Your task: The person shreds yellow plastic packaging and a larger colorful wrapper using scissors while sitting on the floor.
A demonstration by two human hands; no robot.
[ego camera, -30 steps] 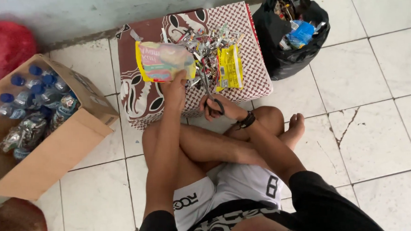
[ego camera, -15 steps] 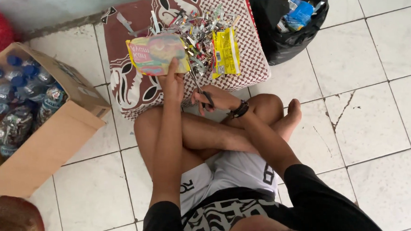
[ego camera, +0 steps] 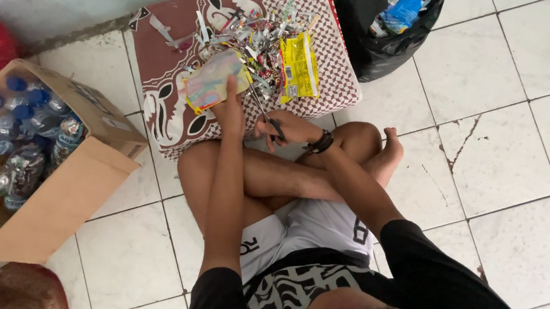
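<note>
Seated person cutting a wrapper over a patterned cloth on a tiled floor.

Left hand (ego camera: 230, 110) is closed on the lower edge of a pastel snack wrapper (ego camera: 212, 84), held at the cloth's (ego camera: 175, 47) near edge, its long axis tilted up toward the right. Right hand (ego camera: 284, 127) grips dark scissors (ego camera: 266, 114), blades pointing up-left toward the wrapper; blade gap cannot be told. A pile of foil strips (ego camera: 253, 33) and a yellow packet (ego camera: 300, 65), long axis upright, lie mid-cloth.

Home floor: white tiles (ego camera: 503, 86); patterned cloth (ego camera: 170, 72)
</note>
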